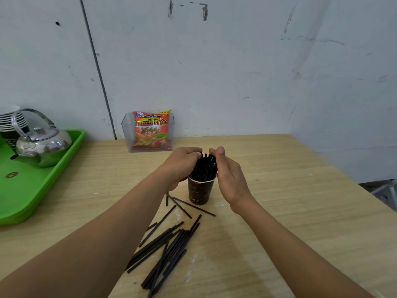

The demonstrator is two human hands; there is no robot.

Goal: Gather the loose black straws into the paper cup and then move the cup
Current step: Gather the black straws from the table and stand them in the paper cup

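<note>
A dark brown paper cup (200, 192) printed "latte" stands upright on the wooden table (290, 211). A bundle of black straws (204, 167) sticks up out of it. My left hand (182, 166) curls around the bundle's left side, fingers at the straw tops. My right hand (227, 175) cups the bundle's right side with its fingers bent over the tops. Several loose black straws (169, 244) lie scattered on the table in front of the cup, between my forearms.
A green tray (32, 190) at the left holds a steel kettle (40, 145) and stacked cups (10, 121). A clear box with a snack bag (150, 131) stands against the wall behind the cup. The table's right edge runs diagonally at the right.
</note>
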